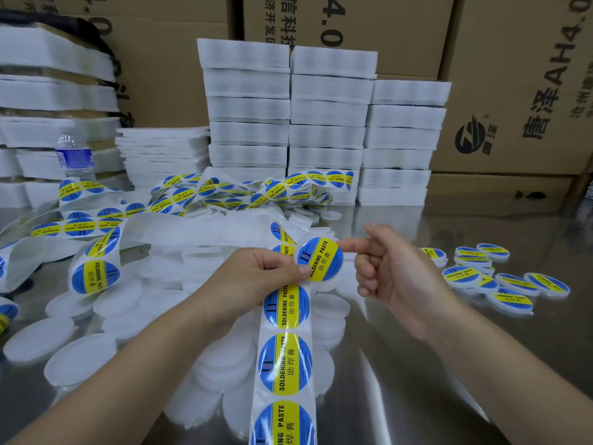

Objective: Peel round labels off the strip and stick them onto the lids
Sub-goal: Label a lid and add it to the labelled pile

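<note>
The left hand (253,277) pinched a white lid (324,286) together with the top of the label strip (285,364), its thumb pinning the lower left edge of a blue and yellow label (321,258) that lay on the lid. The right hand (394,274) had its forefinger out straight, touching the label's right edge, with the other fingers curled on nothing. The label looked seated but perhaps not rubbed down; a firm sweep from the middle outward would likely flatten the edges without trapping air. Bare lids (80,351) lay heaped under and left of the strip, finished lids (500,277) sat well to the right on the metal table (481,364), and white foam stacks (327,110) rose behind.
</note>
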`<state>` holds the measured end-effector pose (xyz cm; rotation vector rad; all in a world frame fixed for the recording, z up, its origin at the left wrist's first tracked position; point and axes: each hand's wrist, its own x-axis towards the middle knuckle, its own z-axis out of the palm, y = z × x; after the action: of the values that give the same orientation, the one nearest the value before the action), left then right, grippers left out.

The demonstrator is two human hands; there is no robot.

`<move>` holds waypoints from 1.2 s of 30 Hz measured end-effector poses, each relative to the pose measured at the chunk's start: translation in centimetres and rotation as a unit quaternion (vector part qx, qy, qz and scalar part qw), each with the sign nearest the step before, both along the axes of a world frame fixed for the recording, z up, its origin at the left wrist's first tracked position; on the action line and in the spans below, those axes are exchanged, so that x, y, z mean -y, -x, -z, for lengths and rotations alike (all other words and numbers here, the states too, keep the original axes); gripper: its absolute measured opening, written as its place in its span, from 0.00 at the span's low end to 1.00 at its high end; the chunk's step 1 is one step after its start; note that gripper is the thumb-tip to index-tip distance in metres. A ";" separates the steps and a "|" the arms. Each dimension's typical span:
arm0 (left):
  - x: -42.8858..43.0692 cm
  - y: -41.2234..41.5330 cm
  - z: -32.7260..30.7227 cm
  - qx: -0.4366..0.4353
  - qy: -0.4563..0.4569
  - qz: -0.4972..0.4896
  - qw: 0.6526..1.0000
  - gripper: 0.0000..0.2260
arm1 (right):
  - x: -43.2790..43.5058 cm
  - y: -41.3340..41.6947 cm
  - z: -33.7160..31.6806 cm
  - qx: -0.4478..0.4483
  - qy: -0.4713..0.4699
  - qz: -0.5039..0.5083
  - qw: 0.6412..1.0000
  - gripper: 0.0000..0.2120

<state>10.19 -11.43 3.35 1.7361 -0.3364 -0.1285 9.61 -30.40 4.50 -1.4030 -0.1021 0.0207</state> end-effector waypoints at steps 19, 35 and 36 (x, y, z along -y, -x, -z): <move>0.0 0.1 0.0 -0.004 -0.009 -0.004 1.000 0.12 | 0.0 0.0 0.0 0.008 0.008 -0.001 1.000 0.24; 0.1 0.3 -0.2 -0.005 0.000 0.001 1.000 0.10 | -0.1 0.4 -0.1 0.049 0.091 0.047 0.994 0.23; 0.1 0.3 -0.2 -0.005 0.000 0.000 1.000 0.10 | -0.2 0.4 -0.1 0.058 0.107 0.056 0.991 0.23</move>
<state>9.92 -11.51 3.58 1.7343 -0.3295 -0.1364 9.18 -30.24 4.63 -1.6227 -0.1200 -0.1483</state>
